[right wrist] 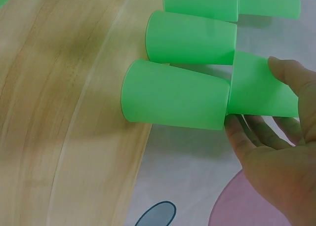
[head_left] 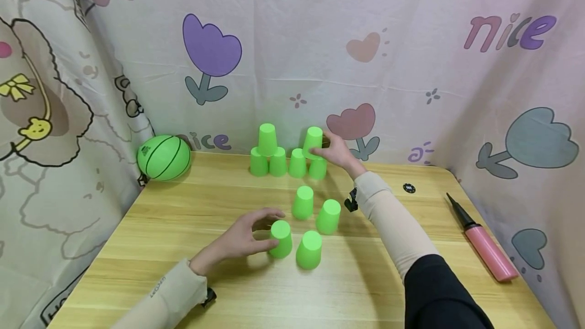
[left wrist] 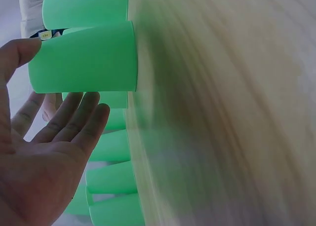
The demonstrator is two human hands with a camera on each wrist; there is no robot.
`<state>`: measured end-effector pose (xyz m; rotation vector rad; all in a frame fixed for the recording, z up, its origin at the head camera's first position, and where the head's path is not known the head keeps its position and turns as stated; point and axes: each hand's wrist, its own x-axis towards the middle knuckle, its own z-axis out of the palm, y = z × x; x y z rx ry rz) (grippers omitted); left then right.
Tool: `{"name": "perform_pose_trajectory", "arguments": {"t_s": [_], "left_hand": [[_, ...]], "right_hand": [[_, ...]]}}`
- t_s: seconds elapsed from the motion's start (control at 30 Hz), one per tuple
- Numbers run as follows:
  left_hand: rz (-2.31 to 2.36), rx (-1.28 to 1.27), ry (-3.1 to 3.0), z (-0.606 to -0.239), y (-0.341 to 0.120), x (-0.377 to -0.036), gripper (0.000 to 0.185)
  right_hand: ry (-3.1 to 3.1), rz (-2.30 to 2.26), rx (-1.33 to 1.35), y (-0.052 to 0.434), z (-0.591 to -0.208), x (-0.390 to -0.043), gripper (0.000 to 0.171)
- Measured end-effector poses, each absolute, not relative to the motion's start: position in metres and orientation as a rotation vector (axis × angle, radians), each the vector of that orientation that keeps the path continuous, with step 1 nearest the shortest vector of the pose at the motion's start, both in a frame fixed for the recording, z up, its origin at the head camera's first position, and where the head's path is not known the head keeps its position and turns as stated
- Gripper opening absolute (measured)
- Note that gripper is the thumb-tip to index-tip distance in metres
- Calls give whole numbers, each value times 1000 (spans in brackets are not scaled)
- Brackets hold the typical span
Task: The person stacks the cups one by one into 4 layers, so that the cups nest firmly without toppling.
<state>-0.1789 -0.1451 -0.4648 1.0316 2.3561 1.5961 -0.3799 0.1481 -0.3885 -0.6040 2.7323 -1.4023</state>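
Observation:
Several green plastic cups stand upside down on the wooden table. At the back, one upper cup (head_left: 267, 139) sits across two others. Beside it, my right hand (head_left: 339, 152) holds another upper cup (head_left: 313, 141) between thumb and fingers, on top of a second pair; the right wrist view shows the thumb (right wrist: 291, 74) against its side. Nearer the front, my left hand (head_left: 242, 235) surrounds a single cup (head_left: 281, 239) with spread, gently bent fingers. In the left wrist view its thumb lies by the narrow end of that cup (left wrist: 84, 58); whether it touches cannot be told.
Three more cups stand near the left hand's one, including a front cup (head_left: 309, 250). A green ball (head_left: 164, 158) lies at the back left. On the right are a black disc (head_left: 409, 188) and a pink hand pump (head_left: 490, 253). A printed curtain (head_left: 292, 39) borders the table.

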Motion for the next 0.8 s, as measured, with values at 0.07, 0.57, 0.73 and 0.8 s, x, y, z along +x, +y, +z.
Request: {"name": "perform_pose_trajectory", "arguments": {"t_s": [0.07,0.57,0.73,0.8], "left_hand": [[1597,1043,2357,-465,-145,-178,56],[1585,1062,2369,-467,-143,-178,52],[1574,1073,2379,-467,-142,-179,52],[1573,1074,2381,-467,-142,-179,52]], "right_hand": [[2736,-1398,-608,148,-388,-381,59],[2772,-1344,-618,145,-388,-381,58],[2781,-1330,-612,143,-387,-380,59],[2782,-1326,-603,143,-387,-379,59]]}}
